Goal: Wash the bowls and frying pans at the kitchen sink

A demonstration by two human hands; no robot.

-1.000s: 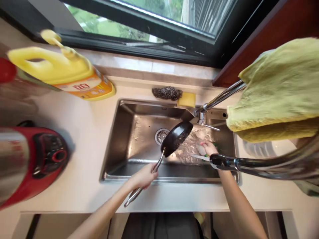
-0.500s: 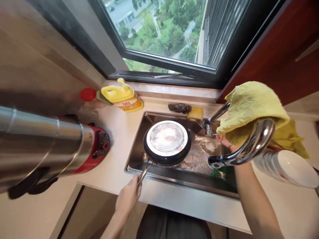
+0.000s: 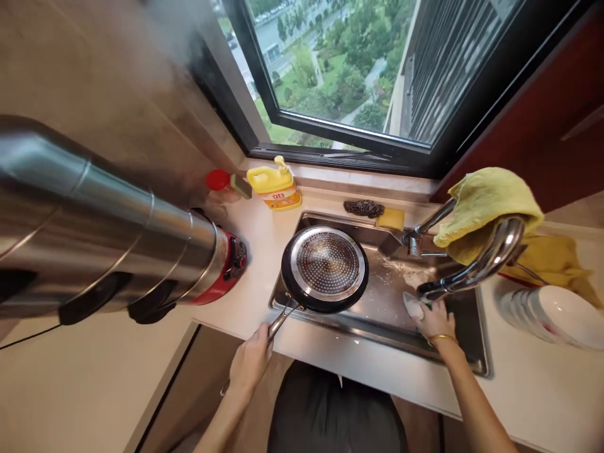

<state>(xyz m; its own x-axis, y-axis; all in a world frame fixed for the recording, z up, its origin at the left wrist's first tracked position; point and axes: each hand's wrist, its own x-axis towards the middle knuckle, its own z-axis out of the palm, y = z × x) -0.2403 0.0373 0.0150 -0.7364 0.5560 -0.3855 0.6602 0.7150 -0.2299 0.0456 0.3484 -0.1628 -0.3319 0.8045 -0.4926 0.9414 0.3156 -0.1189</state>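
The pan (image 3: 329, 264) has swung from edge-on to underside up, and it stays that way, its perforated base facing the camera. It is over the left part of the sink (image 3: 383, 292), hiding the drain, with its handle (image 3: 282, 319) reaching across the front rim and the desk (image 3: 264, 267). The left hand (image 3: 250, 360) stays closed around that handle.

The bigger change is on the right. The right hand (image 3: 436, 319) has left the lever (image 3: 433, 254) of the tap (image 3: 491, 255) and is now low in the sink, just below the spout, its fingers at a small white thing (image 3: 413, 306). Whether they grip it or only touch it, I cannot tell.

No stream shows under the spout now, and wet patches lie on the sink floor, so rinsing looks paused, with the base turned up within the right hand's reach. The steel scrubber (image 3: 362, 208) and yellow sponge (image 3: 391, 219) remain untouched behind the sink.
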